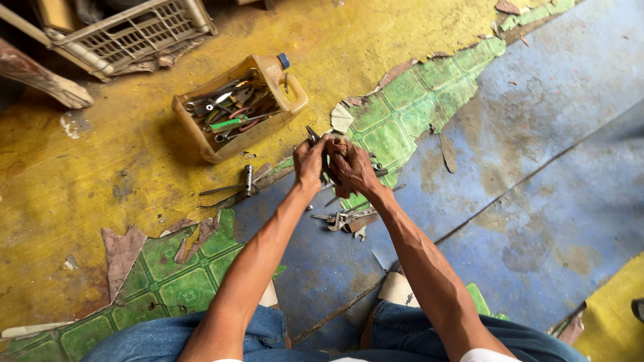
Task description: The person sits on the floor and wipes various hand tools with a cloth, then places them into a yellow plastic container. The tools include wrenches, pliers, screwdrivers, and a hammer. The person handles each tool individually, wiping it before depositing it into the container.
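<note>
Between both grips, small metal tool.

A small dark metal tool is clasped between both hands, its pointed tip poking out upper-left.

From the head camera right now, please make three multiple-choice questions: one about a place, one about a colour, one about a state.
1. Where is the cut-open jug of tools?
A. on the yellow floor, ahead and to the left of the hands
B. on the person's lap
C. inside the white crate

2. What colour is the jug's cap?
A. red
B. blue
C. green

3. How are the two hands?
A. resting on the knees
B. far apart
C. together, gripping a small tool

Answers:
1 A, it sits on yellow floor beyond the left hand.
2 B, the cap shows blue.
3 C, the left hand and the right hand meet around the metal tool.
</note>
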`<action>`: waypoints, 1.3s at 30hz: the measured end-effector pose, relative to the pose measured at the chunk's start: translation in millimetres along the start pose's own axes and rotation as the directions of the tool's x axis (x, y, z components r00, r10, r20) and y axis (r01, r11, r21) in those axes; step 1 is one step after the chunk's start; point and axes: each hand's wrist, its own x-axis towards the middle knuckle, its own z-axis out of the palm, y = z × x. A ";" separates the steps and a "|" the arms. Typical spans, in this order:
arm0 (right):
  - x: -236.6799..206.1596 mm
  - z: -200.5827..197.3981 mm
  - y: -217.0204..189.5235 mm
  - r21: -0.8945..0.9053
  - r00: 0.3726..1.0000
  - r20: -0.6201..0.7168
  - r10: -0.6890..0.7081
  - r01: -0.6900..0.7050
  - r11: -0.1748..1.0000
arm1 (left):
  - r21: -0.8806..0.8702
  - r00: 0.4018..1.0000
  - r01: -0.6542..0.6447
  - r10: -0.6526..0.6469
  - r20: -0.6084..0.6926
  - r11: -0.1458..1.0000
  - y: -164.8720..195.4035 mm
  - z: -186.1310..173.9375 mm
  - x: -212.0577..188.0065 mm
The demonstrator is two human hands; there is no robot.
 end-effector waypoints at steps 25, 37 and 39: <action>-2.9 -79.5 23.0 -0.194 0.951 -0.085 0.297 -0.309 0.931 | -0.305 0.984 0.175 -0.164 0.061 0.936 46.1 -31.8 23.6; -18.4 -53.6 23.8 -0.472 0.966 -0.026 0.256 -0.238 0.849 | -0.413 0.963 0.267 -0.229 0.140 0.871 28.1 -37.0 28.1; -17.1 -50.9 26.7 -0.487 0.965 0.001 0.264 -0.230 0.842 | -0.465 0.961 0.275 -0.224 0.163 0.842 29.8 -37.0 27.5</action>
